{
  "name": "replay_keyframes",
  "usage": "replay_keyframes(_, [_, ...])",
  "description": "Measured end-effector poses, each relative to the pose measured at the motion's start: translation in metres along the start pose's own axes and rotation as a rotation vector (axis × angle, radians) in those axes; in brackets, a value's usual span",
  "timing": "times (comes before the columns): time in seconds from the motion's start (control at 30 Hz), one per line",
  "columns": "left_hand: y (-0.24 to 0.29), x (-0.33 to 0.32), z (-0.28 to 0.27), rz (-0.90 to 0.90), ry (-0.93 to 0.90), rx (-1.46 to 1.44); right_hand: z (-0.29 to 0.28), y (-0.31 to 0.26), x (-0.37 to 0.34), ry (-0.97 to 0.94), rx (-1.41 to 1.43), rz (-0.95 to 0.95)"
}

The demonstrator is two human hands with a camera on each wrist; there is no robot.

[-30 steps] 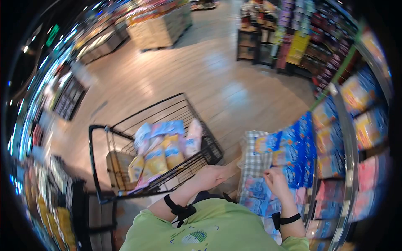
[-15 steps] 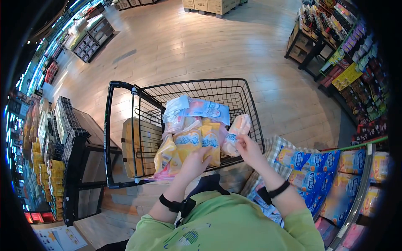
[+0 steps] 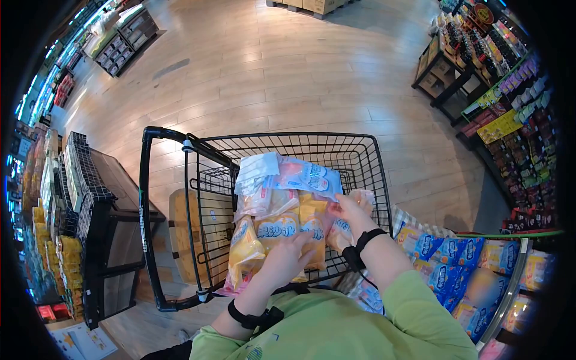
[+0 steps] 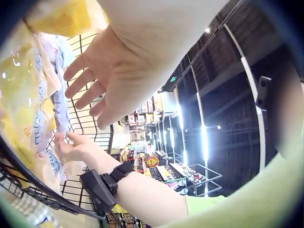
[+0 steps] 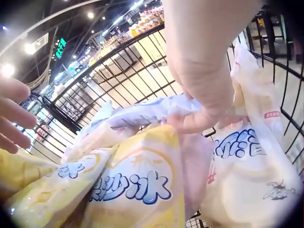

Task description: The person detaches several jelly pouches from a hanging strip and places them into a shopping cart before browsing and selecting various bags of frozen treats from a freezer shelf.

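Observation:
In the head view my right hand (image 3: 355,215) pinches the right end of a light-blue snack bag (image 3: 303,175) lying across the top of the pile in a black wire cart. The right wrist view shows its thumb and fingers closed at the edge of that bag (image 5: 156,107). My left hand (image 3: 287,258) hovers over the yellow bags (image 3: 277,227); its fingers (image 4: 80,71) are spread and loose in the left wrist view, holding nothing. A pale pink-and-white bag (image 5: 247,161) stands beside the right hand, partly hidden by the forearm in the head view.
The cart's black handle (image 3: 144,216) is at the left, with a brown carton (image 3: 195,237) by its lower side. Blue snack bags (image 3: 447,264) fill a display at the right. A black shelf rack (image 3: 114,240) stands left; wooden floor (image 3: 288,78) stretches ahead.
The view has swung right from the display to the cart. The right hand moved from the pale bag up to the light-blue bag's end and pinches it. The left hand stays over the yellow bags.

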State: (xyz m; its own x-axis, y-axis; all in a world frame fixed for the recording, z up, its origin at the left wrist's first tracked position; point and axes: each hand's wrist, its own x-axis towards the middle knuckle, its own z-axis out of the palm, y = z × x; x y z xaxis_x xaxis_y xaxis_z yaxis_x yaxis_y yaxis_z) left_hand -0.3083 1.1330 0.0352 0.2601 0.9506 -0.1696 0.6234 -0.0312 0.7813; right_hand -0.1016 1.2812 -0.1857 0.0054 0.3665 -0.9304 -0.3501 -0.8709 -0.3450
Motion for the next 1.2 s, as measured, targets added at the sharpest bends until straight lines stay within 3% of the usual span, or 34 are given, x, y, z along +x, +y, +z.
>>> replay_keyframes(0.07, [0.006, 0.008, -0.011, -0.048, -0.014, -0.121, 0.014, -0.008, -0.032, 0.041, -0.048, -0.345])
replay_keyframes(0.1, [0.009, 0.01, -0.016, -0.041, -0.016, -0.123, 0.014, -0.009, -0.031, 0.046, -0.045, -0.35])
replay_keyframes(0.17, [0.018, 0.017, -0.024, 0.028, 0.07, -0.119, 0.012, -0.015, -0.033, -0.06, -0.194, -0.629])
replay_keyframes(0.2, [0.021, 0.02, -0.026, 0.041, 0.064, -0.119, 0.018, -0.019, -0.058, -0.051, -0.186, -0.638])
replay_keyframes(0.27, [0.027, 0.026, -0.027, 0.127, 0.184, -0.109, 0.04, -0.03, -0.154, 0.034, -0.29, -1.061])
replay_keyframes(0.3, [0.033, 0.03, -0.028, 0.141, 0.175, -0.112, 0.04, -0.032, -0.179, 0.049, -0.283, -1.067])
replay_keyframes(0.37, [0.044, 0.037, -0.032, 0.228, 0.303, -0.104, 0.033, -0.032, -0.22, -0.147, -0.344, -1.198])
replay_keyframes(0.5, [0.064, 0.05, -0.025, 0.281, 0.389, -0.073, -0.012, -0.042, -0.309, -0.11, -0.453, -1.227])
replay_keyframes(0.57, [0.068, 0.055, -0.011, 0.36, 0.387, -0.182, -0.037, -0.04, -0.353, -0.227, -0.364, -1.233])
replay_keyframes(0.6, [0.068, 0.055, 0.0, 0.283, 0.238, -0.428, -0.048, -0.037, -0.371, -0.279, -0.269, -1.273])
replay_keyframes(0.63, [0.072, 0.055, 0.007, 0.301, 0.203, -0.432, -0.06, -0.035, -0.388, -0.241, -0.251, -1.28])
replay_keyframes(0.7, [0.087, 0.059, 0.022, 0.542, -0.298, -0.719, -0.086, -0.032, -0.42, -0.368, 0.151, -1.202])
replay_keyframes(0.77, [0.115, 0.052, 0.045, 0.615, -0.488, -0.748, -0.112, -0.03, -0.441, -0.327, 0.293, -1.211])
replay_keyframes(0.83, [0.125, 0.037, 0.073, 0.3, -0.936, -0.919, -0.141, -0.025, -0.453, -0.258, 0.572, -1.103])
replay_keyframes(0.87, [0.128, 0.034, 0.091, 0.309, -0.982, -0.903, -0.156, -0.023, -0.453, -0.234, 0.606, -1.116])
replay_keyframes(0.93, [0.135, 0.026, 0.124, -0.029, -0.982, -1.088, -0.194, -0.014, -0.444, -0.154, 0.682, -1.115])
replay_keyframes(0.97, [0.144, 0.021, 0.135, -0.028, -1.023, -1.068, -0.21, -0.009, -0.445, -0.112, 0.726, -1.095])
replay_keyframes(1.03, [0.168, 0.009, 0.148, -0.393, -0.969, -1.226, -0.237, 0.005, -0.452, -0.08, 0.712, -1.14])
replay_keyframes(1.07, [0.18, 0.001, 0.154, -0.288, -0.921, -1.203, -0.257, 0.017, -0.445, -0.001, 0.634, -1.106])
replay_keyframes(1.13, [0.2, -0.006, 0.165, -0.258, -0.948, -1.136, -0.281, 0.045, -0.44, 0.157, 0.503, -1.041])
replay_keyframes(1.2, [0.215, -0.01, 0.18, -0.276, -0.974, -1.11, -0.296, 0.081, -0.427, 0.127, 0.523, -1.021])
